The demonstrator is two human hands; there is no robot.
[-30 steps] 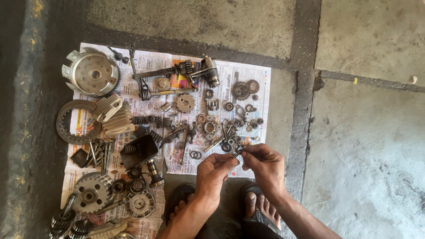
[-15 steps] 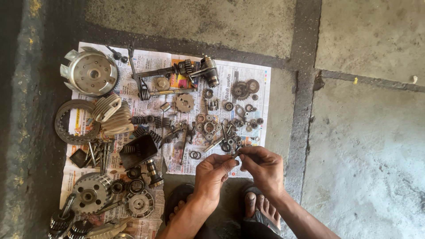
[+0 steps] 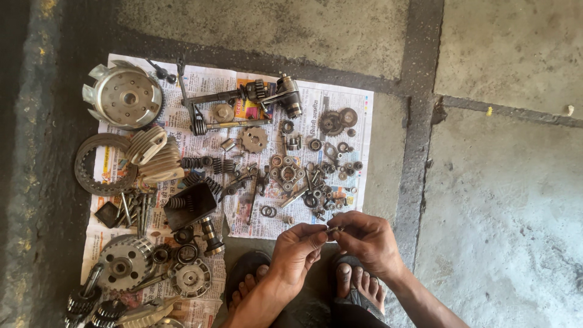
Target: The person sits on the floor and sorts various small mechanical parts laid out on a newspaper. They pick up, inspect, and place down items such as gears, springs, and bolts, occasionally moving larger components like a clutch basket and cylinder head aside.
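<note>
Head view, looking straight down at a concrete floor (image 3: 498, 200) with dark joints. Newspaper (image 3: 358, 103) is spread on it, covered with dismantled metal engine parts. Both hands meet just below the paper's lower right edge, above the person's sandalled feet (image 3: 358, 285). Left hand (image 3: 297, 246) has fingertips drawn together, pinching one end of a small metal part (image 3: 333, 229). Right hand (image 3: 367, 240) also has fingers pressed together on the same part from the other side; the part is held between the two hands, off the floor, too small to tell its exact shape. Nearest loose pieces: a scatter of washers and small rings (image 3: 316, 194) just above the hands, and a pair of rings (image 3: 267, 211) left of them. Farther up: two dark gears (image 3: 338, 119) near the paper's right edge, a shaft assembly (image 3: 267, 97) at top centre, a small sprocket (image 3: 254, 139) below it. Left side: a large finned rotor (image 3: 124, 97) at top, a toothed ring plate (image 3: 100, 164) beneath, pale clutch shoes (image 3: 152, 155) overlapping it, coil springs (image 3: 206, 164), a black box (image 3: 191, 205), a bundle of bolts (image 3: 133, 209). Bottom left: a clutch hub (image 3: 124, 262) and round bearings (image 3: 189, 276).
</note>
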